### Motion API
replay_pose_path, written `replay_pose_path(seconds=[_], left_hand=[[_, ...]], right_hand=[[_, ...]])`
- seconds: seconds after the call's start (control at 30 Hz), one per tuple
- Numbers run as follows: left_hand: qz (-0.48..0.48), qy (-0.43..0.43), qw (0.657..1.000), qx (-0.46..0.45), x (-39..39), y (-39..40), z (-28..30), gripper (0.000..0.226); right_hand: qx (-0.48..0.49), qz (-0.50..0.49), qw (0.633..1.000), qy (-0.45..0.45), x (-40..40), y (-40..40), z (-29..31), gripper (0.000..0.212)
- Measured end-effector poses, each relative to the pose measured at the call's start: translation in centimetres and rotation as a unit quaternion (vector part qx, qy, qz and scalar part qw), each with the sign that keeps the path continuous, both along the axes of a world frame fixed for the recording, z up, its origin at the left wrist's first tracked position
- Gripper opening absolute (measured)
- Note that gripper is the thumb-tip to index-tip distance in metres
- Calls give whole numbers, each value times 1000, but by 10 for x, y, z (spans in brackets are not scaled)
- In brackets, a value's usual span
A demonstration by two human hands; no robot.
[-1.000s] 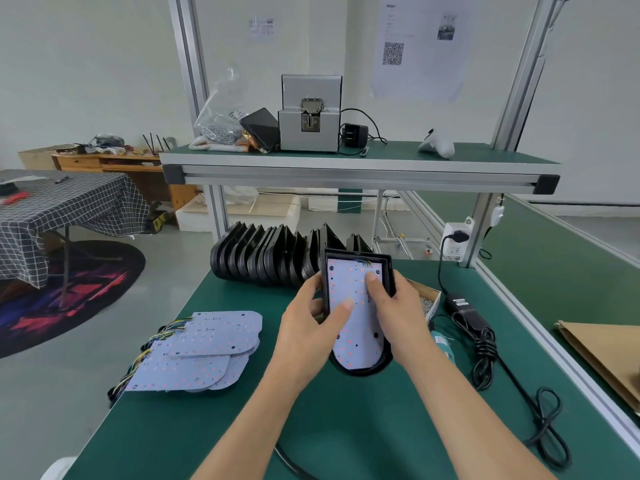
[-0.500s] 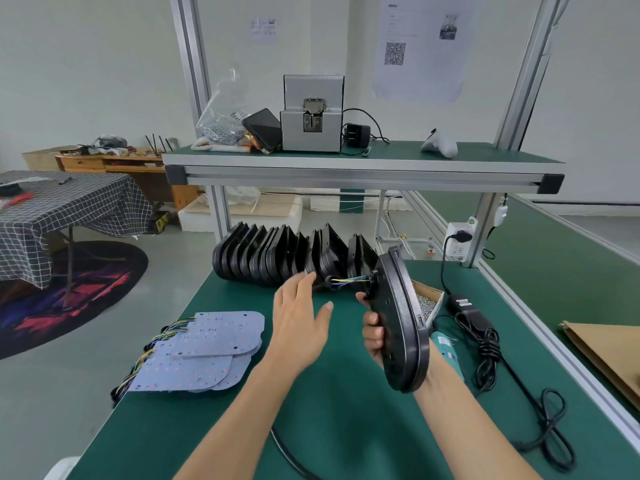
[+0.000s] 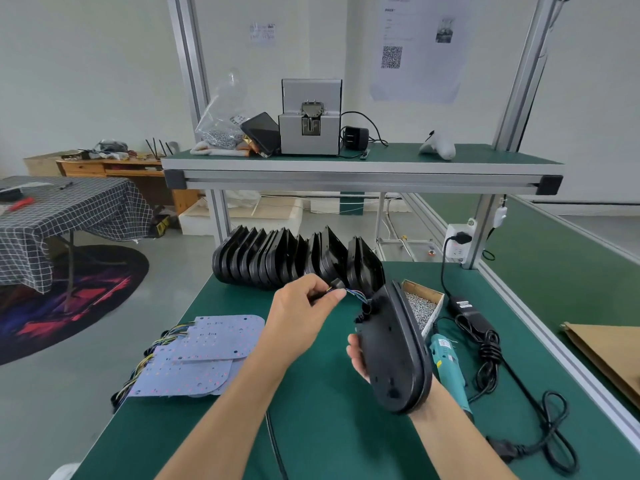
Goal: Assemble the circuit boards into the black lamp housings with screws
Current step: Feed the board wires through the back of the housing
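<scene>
At far left, a checked tablecloth (image 3: 65,216) stands over a dark rug (image 3: 69,299). Circuit boards (image 3: 194,358) lie on the green bench (image 3: 311,427). The left hand (image 3: 301,317) pinches coloured wires (image 3: 353,295) from the lamp housing (image 3: 394,351), which the right hand (image 3: 358,356) grips upright above the bench. A screw box (image 3: 420,304) is beside it.

Pale walls (image 3: 86,64) carry taped paper sheets (image 3: 417,46); the grey floor (image 3: 166,258) holds a dark round rug (image 3: 69,299) — beside it a checked-cloth table (image 3: 62,216) and wooden desk (image 3: 114,168).
</scene>
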State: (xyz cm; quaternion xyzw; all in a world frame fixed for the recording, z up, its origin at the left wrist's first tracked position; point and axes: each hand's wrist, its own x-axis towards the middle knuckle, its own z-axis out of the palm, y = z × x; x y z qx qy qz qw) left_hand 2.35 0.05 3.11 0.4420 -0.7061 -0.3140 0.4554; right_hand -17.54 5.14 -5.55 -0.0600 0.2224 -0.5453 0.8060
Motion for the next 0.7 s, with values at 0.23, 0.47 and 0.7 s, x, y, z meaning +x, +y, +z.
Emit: replay_pose_path(seconds=[0.23,0.47,0.7], left_hand=[[-22,-5,1000,6,-4,5,24,26],[-22,-63,997,25,-9,8,34,10],[-49,-127,991,-5,-8,13,44,9]], right_hand=[[-55,-106,971,209,-11,5,12,44],[-101,-338,805,476,-13,12,51,21],[-424,-248,495,716,22,8,94,44]])
